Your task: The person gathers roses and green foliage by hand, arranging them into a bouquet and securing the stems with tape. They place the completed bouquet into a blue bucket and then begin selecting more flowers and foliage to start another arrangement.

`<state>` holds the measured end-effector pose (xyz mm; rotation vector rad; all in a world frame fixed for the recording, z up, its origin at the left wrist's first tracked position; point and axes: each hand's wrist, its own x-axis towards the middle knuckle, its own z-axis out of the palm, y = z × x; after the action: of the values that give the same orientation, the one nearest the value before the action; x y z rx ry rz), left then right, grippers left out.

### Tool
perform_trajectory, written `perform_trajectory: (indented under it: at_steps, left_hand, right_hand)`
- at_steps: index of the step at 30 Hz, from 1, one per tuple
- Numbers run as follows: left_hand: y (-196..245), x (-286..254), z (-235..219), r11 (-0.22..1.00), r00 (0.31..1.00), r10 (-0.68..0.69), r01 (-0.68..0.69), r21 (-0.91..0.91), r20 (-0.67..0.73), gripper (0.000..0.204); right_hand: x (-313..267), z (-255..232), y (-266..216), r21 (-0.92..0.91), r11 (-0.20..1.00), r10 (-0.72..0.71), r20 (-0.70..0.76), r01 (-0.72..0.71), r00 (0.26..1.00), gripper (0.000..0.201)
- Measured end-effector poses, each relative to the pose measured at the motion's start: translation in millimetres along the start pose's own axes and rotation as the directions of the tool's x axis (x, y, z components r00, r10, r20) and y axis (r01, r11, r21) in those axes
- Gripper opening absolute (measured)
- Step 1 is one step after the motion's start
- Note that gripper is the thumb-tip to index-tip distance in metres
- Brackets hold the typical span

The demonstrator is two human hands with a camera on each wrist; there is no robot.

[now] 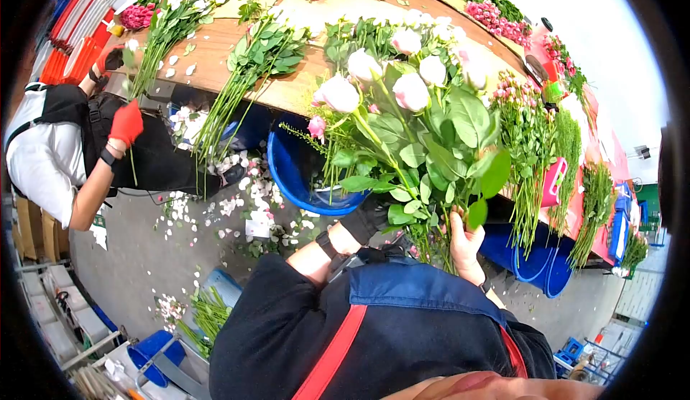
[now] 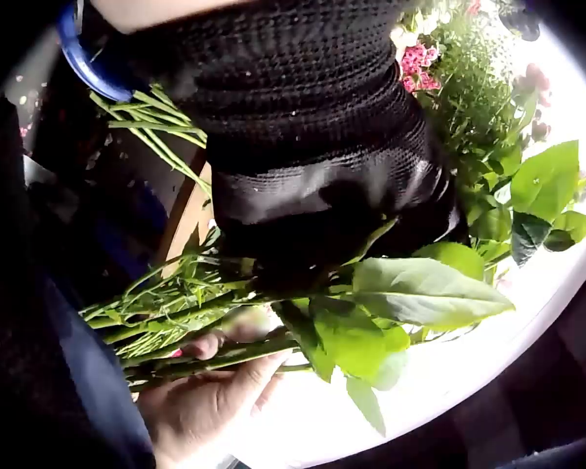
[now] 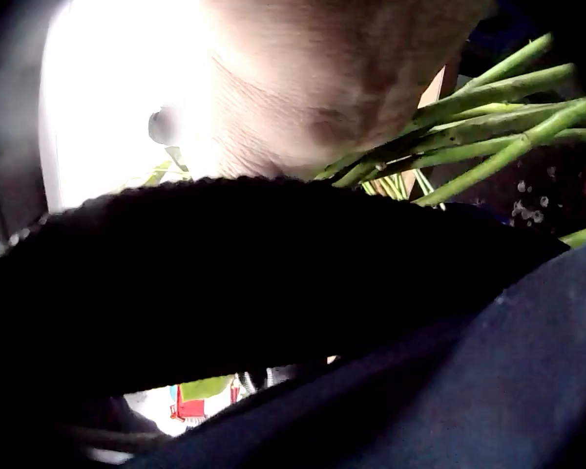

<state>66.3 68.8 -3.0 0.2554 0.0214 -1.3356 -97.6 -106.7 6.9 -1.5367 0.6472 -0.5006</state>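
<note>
A bouquet of pale pink-white roses with broad green leaves stands in front of the person's chest, blooms toward the table. My left hand, in a black glove, grips its stems from the left side; leaves cover most of the fingers. Just below the leaves, my bare right hand holds the stems from the right, with the thumb pointing up along them. The left wrist view shows the glove around the bunch and the bare fingers on the lower stems. In the right wrist view, cut stems extend past the hand.
A wooden table carries rose bunches and pink flowers. Blue tubs stand beneath its edge. Petals litter the floor. At the left, another person in red gloves handles stems.
</note>
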Motion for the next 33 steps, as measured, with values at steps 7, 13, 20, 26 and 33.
perform_trajectory:
  at_steps: [7,13,20,26,33]
  left_hand:
    - [-8.7,5.3,6.4,0.958,0.947,0.246,-0.205,-0.203,0.207,0.047]
    - [-10.3,9.0,8.9,0.807,0.943,0.332,-0.262,0.529,-0.040,0.038]
    - [4.0,5.6,11.1,0.999,0.997,-0.019,0.015,-0.045,-0.080,0.031]
    - [4.0,1.6,22.7,0.998,1.000,-0.017,0.017,-0.067,0.012,0.027]
    - [-6.1,23.4,-10.0,0.997,0.998,-0.054,0.055,-0.061,0.008,0.028]
  right_hand:
    - [2.0,15.2,-30.8,-0.094,0.995,-0.023,-0.006,0.022,1.000,0.007]
    - [-1.1,5.7,-19.1,-0.342,0.932,-0.083,0.128,0.122,0.988,0.006]
    - [-5.1,4.3,-23.6,0.077,0.991,0.096,0.136,-0.107,0.986,0.007]
    - [-14.6,6.7,-32.4,0.138,0.975,0.153,0.142,-0.172,0.978,0.011]
    - [-12.9,7.9,-42.7,0.018,1.000,0.011,-0.004,-0.011,1.000,0.004]
